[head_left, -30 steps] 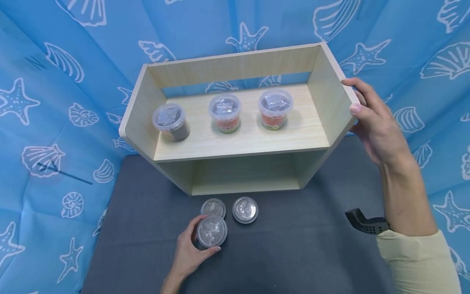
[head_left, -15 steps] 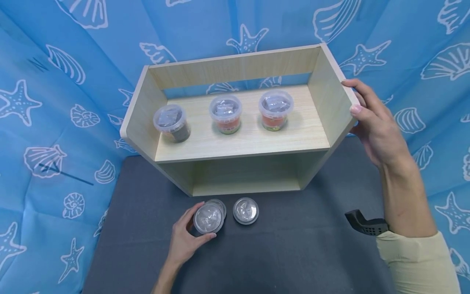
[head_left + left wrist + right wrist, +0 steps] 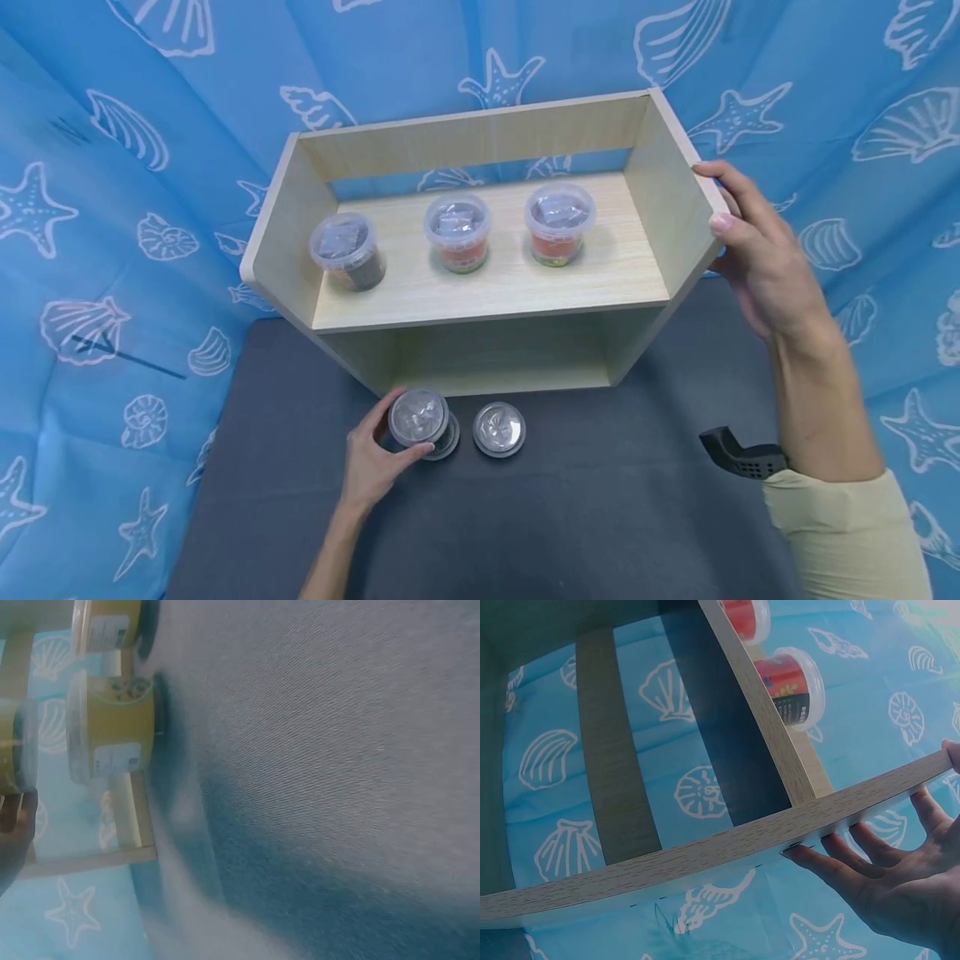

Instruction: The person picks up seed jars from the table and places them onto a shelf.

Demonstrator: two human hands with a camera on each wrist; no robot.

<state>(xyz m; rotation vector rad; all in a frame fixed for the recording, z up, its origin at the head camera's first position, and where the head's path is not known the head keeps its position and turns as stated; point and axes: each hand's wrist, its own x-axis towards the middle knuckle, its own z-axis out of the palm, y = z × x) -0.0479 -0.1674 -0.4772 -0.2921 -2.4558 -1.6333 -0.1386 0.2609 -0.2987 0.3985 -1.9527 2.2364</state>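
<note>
In the head view the left hand point(image 3: 369, 467) grips a clear-lidded tub point(image 3: 417, 415) between thumb and fingers, raised above another tub point(image 3: 447, 440) that it partly covers. A third tub point(image 3: 499, 429) stands just to the right. The left wrist view shows the held tub point(image 3: 13, 746) off the cloth, beside a yellow-labelled tub point(image 3: 120, 726). At the wooden shelf's point(image 3: 682, 200) right side panel, the right hand point(image 3: 772, 258) holds the edge, thumb in front; the right wrist view shows its fingers point(image 3: 832, 874) along the panel's outer side.
Three lidded tubs stand on the upper board: a dark one point(image 3: 348, 250) at left, reddish ones in the middle point(image 3: 459, 233) and at right point(image 3: 558, 225). A dark cloth point(image 3: 585, 500) covers the table. Behind hangs a blue curtain point(image 3: 420, 50) with white shells and starfish.
The left hand has carried its tub up and to the left, towards the shelf's lower front edge. The right hand keeps its grip on the side panel.
</note>
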